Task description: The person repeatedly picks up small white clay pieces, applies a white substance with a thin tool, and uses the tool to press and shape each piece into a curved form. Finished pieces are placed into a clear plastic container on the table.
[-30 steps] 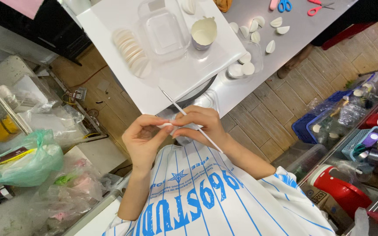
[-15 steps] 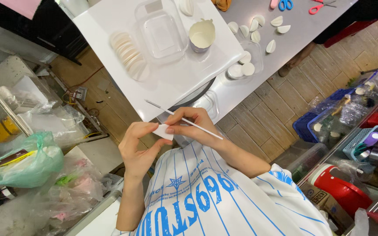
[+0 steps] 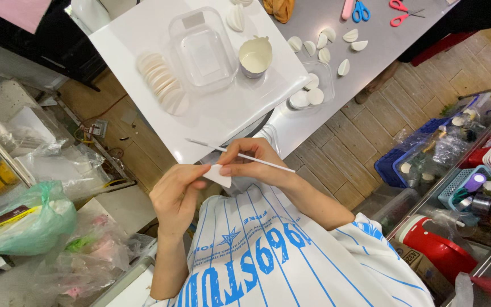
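My hands are sitting lower and further apart than a second ago. My left hand is pinching the small white piece; my right hand is pinching the thin white stick, just off the worktop edge. The clear container is holding a white sheet; the cup is holding cream liquid.
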